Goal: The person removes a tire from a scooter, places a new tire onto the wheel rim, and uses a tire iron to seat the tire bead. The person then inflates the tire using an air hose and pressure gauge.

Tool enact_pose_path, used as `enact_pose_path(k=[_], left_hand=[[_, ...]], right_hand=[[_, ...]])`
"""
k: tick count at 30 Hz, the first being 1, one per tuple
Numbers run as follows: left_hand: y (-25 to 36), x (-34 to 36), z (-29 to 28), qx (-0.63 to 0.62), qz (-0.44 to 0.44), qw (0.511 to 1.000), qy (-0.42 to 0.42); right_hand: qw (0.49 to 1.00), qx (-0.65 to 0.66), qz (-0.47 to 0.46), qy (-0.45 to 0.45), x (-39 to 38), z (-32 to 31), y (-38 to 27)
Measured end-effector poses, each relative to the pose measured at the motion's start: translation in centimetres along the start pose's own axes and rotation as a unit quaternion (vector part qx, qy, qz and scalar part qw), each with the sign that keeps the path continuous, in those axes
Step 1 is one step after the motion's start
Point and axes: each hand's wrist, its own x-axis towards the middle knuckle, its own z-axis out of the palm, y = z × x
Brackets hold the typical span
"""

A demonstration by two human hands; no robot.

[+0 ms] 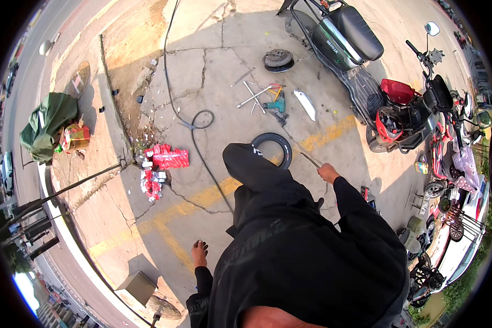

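Observation:
My right hand (pixel 328 173) is closed around a thin dark metal bar (pixel 311 160), which looks like a tyre lever and points ahead and left. Just beyond my raised leg, a black tyre (pixel 287 152) lies flat on the concrete, partly hidden by the leg. My left hand (pixel 200 253) hangs low at my left side, holding nothing, fingers loosely apart. Farther ahead lie a teal cordless drill (pixel 277 103), a four-way wheel wrench (pixel 253 97) and a white curved panel (pixel 305 105). Beyond them rests a wheel with its hub (pixel 279 60).
A black-green electric scooter (pixel 339 41) stands far right, near a red scooter (pixel 389 123). A black hose (pixel 172 98) loops across the ground. Red-and-white packages (pixel 169 156) lie left. A green covered heap (pixel 49 126) sits beyond the kerb. Parked two-wheelers line the right.

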Motion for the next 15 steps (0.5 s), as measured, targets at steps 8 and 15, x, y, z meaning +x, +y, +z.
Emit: enact_pose_path(k=[8, 15], left_hand=[[12.1, 5.3, -2.5, 0.138, 0.048, 0.986, -0.083], [26.1, 11.3, -5.2, 0.225, 0.092, 0.968, -0.058]], right_hand=[[0.992, 0.103, 0.071, -0.032, 0.5, 4.2, -9.1], [0.996, 0.051, -0.072, 0.012, 8.1, 6.8, -14.9]])
